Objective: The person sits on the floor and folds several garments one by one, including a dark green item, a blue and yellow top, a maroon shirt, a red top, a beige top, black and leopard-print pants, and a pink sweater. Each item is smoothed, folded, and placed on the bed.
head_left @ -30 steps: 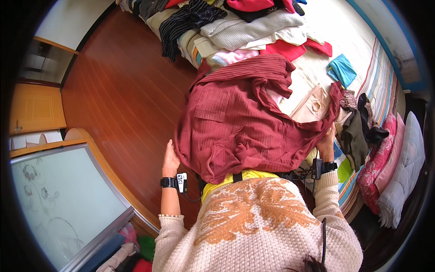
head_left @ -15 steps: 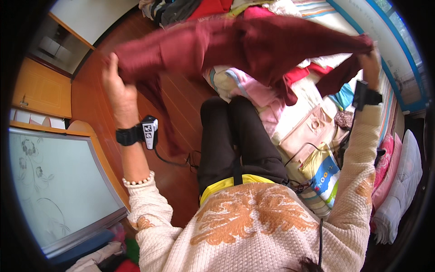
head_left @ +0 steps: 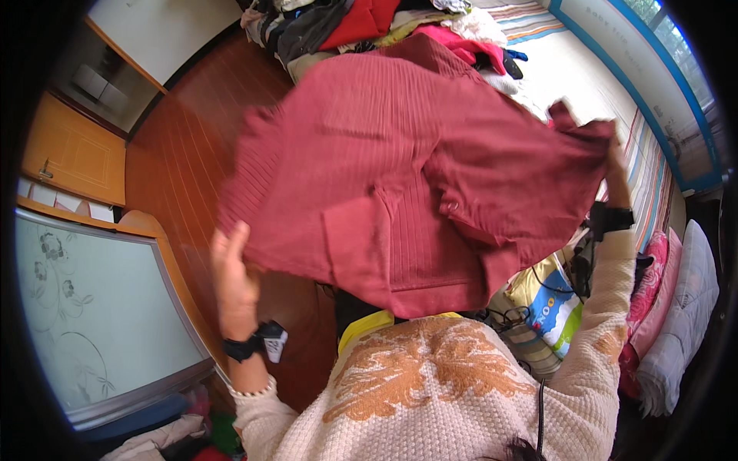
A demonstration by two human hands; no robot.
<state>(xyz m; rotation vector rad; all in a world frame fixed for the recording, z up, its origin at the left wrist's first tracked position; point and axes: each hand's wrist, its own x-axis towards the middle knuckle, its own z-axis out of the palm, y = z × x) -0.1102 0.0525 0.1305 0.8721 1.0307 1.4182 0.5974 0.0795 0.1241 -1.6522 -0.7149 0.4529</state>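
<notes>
A maroon ribbed top (head_left: 369, 131) is spread in the air in front of me, between both hands. My left hand (head_left: 238, 269) is closed on its edge at the left, thumb and fingers pinching the cloth. At the far right, my right hand (head_left: 616, 173) grips a bunched corner of the top; its fingers are mostly hidden behind the cloth. The near edge of the top hangs over my lap and covers my legs. A small button-like spot shows on a folded part near its middle.
A bed with a striped sheet (head_left: 530, 19) lies ahead, with a heap of clothes (head_left: 330, 34) on its far left. A yellow and blue package (head_left: 550, 300) sits at my right. Folded bedding (head_left: 680, 323) stands farther right. Wooden floor (head_left: 184, 154) and a frosted glass panel (head_left: 100, 315) are at left.
Both hands have come down and nearer to me. The top, earlier stretched and blurred high up, has dropped and spread out wide, now covering my legs and part of the bed.
</notes>
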